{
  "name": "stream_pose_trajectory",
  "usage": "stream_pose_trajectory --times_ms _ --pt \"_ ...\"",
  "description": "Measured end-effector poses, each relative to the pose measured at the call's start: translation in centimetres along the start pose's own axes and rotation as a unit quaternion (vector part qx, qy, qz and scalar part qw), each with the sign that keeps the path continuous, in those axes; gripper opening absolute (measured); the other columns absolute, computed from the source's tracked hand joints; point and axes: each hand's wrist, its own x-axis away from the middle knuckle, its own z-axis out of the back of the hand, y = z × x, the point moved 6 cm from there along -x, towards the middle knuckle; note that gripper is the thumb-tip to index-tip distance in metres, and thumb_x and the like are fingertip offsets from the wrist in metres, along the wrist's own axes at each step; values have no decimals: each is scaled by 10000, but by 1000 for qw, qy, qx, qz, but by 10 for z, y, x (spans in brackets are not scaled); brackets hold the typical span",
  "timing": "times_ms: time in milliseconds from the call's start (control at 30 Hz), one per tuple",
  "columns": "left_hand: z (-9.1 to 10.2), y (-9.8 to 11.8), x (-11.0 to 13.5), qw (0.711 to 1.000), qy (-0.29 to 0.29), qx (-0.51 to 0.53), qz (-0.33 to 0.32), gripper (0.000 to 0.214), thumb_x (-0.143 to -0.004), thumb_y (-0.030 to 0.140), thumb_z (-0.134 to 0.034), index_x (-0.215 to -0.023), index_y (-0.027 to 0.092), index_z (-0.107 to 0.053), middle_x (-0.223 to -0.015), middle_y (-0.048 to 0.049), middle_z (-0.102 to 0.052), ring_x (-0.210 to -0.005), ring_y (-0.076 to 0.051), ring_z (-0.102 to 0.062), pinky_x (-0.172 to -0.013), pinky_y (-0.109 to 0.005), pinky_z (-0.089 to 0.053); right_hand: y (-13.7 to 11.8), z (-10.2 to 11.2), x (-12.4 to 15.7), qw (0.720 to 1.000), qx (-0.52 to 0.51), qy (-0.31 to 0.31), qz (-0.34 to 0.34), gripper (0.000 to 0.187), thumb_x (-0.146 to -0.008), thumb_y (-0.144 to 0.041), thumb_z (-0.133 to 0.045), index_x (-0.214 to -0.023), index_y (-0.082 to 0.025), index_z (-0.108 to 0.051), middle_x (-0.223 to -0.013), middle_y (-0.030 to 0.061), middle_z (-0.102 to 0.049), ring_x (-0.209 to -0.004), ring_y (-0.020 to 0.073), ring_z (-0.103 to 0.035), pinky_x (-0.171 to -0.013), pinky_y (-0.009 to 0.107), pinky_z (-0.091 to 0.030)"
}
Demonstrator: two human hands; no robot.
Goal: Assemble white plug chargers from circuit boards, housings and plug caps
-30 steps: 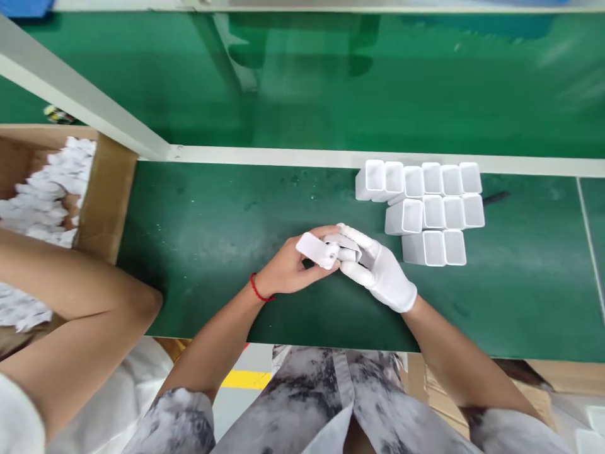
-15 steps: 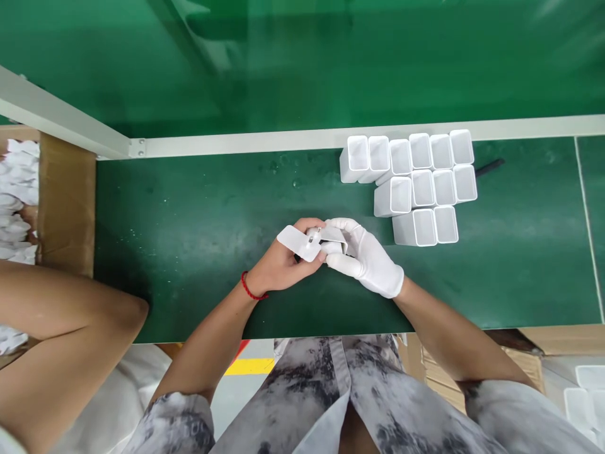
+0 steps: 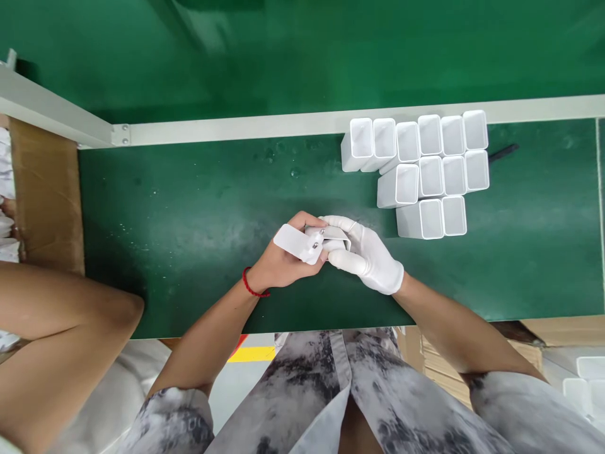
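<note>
My bare left hand, with a red band at the wrist, grips a small flat white plastic piece above the green bench mat. My right hand wears a white glove and is closed on a white open-ended plastic sleeve. The flat piece and the sleeve meet between my two hands at the middle of the mat. How far one sits inside the other is hidden by my fingers.
Several white rectangular sleeves stand in rows at the right back of the mat. A cardboard box with white parts sits at the left. Another person's bare arm lies at the lower left. A white rail borders the mat's far edge.
The view has shifted, so the box moved left and the sleeves moved up in the picture. My hands stay together, and the flat piece has turned slightly in my left hand.
</note>
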Motion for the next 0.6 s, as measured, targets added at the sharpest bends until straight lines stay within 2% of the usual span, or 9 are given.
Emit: stream_pose_trajectory --times_ms 100,167,267,367,433,500,600 --pt "0 -2 1 1000 3 7 7 383 -802 406 -744 -1053 182 -562 -1011 -64 -672 -818 -158 -641 -684 -255 -500 0 0 0 1000 -17 13 -12 636 -675 -477 -857 -1137 -182 -535 -997 45 -680 -870 164 -647 -739 280 -537" --pt "0 -3 1 1000 6 22 12 386 -792 388 -757 -1055 181 -565 -1022 -68 -670 -823 -155 -645 -683 -248 -508 1 2 1 999 -13 23 -20 659 -671 -476 -857 -1157 -169 -535 -901 18 -663 -712 121 -601 -606 247 -493" --pt "-1 -3 0 997 0 63 48 375 -818 406 -734 -1053 177 -553 -899 -37 -655 -671 -110 -608 -584 -216 -484 3 5 0 999 11 18 -46 720 -707 -522 -818 -1245 -149 -516 -795 -13 -632 -544 78 -502 -495 236 -419" --pt "-2 -5 1 992 -5 85 92 405 -854 480 -685 -1083 179 -539 -714 28 -585 -483 -70 -498 -455 -199 -404 2 5 -1 997 17 -13 -71 843 -705 -560 -808 -1358 -150 -467 -877 19 -669 -591 106 -562 -555 266 -485" --pt "0 -4 1 994 0 64 89 446 -855 527 -665 -1106 175 -556 -681 29 -583 -468 -76 -486 -454 -212 -405 -4 4 -2 997 11 -29 -65 893 -676 -559 -829 -1391 -167 -466 -1031 59 -688 -704 137 -610 -634 290 -529" --pt "2 -1 2 998 7 17 67 457 -848 538 -659 -1111 171 -588 -706 3 -625 -519 -100 -527 -509 -234 -448 -9 3 -3 997 27 -31 -57 807 -698 -539 -816 -1363 -186 -526 -1134 71 -683 -777 152 -615 -674 298 -536" --pt "2 2 3 998 -10 -41 35 445 -831 498 -678 -1134 176 -626 -848 -47 -702 -672 -154 -629 -638 -268 -516 -15 1 -3 996 64 -34 -50 597 -754 -494 -775 -1248 -188 -639 -1131 58 -695 -820 162 -616 -687 287 -524"
